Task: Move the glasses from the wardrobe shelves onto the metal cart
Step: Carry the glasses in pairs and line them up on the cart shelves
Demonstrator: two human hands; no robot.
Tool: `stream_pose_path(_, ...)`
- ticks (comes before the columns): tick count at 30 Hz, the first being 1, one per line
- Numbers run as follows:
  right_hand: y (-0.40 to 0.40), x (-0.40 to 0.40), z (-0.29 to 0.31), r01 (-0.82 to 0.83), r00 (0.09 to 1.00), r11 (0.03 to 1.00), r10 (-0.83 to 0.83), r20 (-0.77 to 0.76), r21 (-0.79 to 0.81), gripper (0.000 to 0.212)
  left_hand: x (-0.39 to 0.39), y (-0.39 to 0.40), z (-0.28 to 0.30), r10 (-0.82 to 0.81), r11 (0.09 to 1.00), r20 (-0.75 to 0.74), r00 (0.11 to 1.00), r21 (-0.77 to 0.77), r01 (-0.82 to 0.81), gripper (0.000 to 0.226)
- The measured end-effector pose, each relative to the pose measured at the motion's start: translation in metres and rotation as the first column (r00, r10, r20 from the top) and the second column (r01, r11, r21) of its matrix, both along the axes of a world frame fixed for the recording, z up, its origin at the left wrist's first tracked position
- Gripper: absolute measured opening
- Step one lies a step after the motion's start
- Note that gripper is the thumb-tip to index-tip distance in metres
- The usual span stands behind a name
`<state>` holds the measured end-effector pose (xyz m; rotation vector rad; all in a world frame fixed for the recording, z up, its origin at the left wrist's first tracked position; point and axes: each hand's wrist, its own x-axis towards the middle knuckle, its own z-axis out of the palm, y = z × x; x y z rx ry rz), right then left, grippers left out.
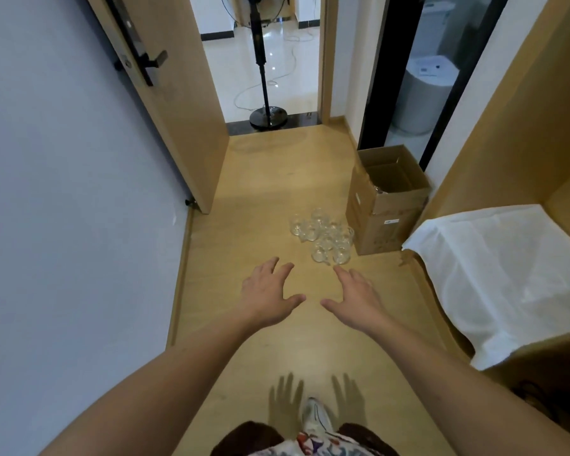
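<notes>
Standing open, cardboard box (389, 205) holds glassware (380, 189).

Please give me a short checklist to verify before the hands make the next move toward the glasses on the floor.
1. Left hand free, fingers spread: ok.
2. Right hand free, fingers spread: ok.
3. Glasses visible, clustered on the floor beside the cardboard box: ok.
4. Glasses already touched: not ok, both hands are short of them.
5. Metal cart in view: not ok, none is seen.
6. Any glass cracked: cannot tell.
</notes>
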<state>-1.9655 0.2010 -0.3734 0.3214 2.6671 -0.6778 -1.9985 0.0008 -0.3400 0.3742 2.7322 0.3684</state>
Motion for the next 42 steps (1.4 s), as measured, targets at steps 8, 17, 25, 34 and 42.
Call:
stream_pose_path(8,0.025,-0.089,-0.028,0.048,0.994,0.998,-0.043,0.102,-0.047,0.09,-0.105,0.03,-0.029,-0.001,1.0,0.113,0.994,0.013,-0.001,0.082)
stream_pose_path(17,0.061,-0.198,-0.082,0.183,0.964,0.983,-0.18,0.194,0.003,0.089,-0.251,0.08,-0.099,-0.007,0.998,0.203,0.979,0.06,-0.005,0.085)
stream_pose_path(25,0.087,-0.293,-0.154,0.271,0.909,0.961,-0.273,0.316,0.053,0.088,-0.347,0.107,-0.18,-0.011,1.0,0.245,0.97,-0.011,0.014,0.086)
stream_pose_path(34,0.132,-0.353,-0.348,0.405,0.867,0.913,-0.37,0.334,-0.04,0.087,-0.378,0.148,-0.383,0.153,0.986,0.233,0.96,0.029,-0.164,0.089)
stream_pose_path(42,0.154,-0.39,-0.552,0.436,0.858,0.9,-0.42,0.295,0.015,0.089,-0.384,0.211,-0.587,0.412,0.795,0.477,0.776,0.228,-0.562,0.109)
